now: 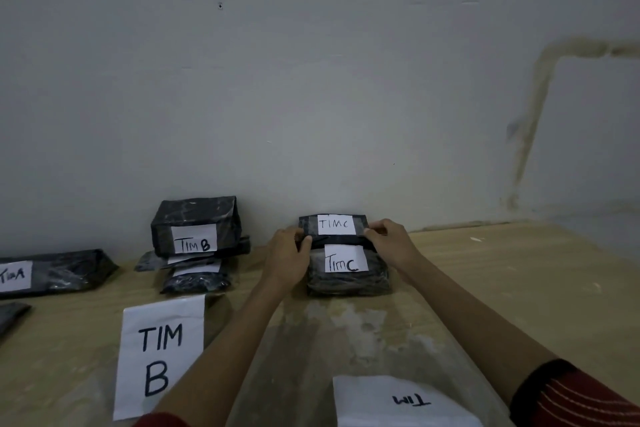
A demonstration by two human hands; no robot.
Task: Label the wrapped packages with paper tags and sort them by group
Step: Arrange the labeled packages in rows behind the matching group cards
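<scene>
Both forearms stretch forward across the worktop (485, 270) toward the wall (311, 114). The left hand (287, 255) and right hand (393, 241) curl their fingers round opposite ends of the upper package (334, 226), tagged TIM C. It sits at the far edge of a second TIM C package (346, 280); I cannot tell whether it rests on it.

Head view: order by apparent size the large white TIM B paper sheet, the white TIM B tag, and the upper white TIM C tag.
Large white TIM B paper sheet, nearest the camera
White TIM B tag
Upper white TIM C tag
</scene>
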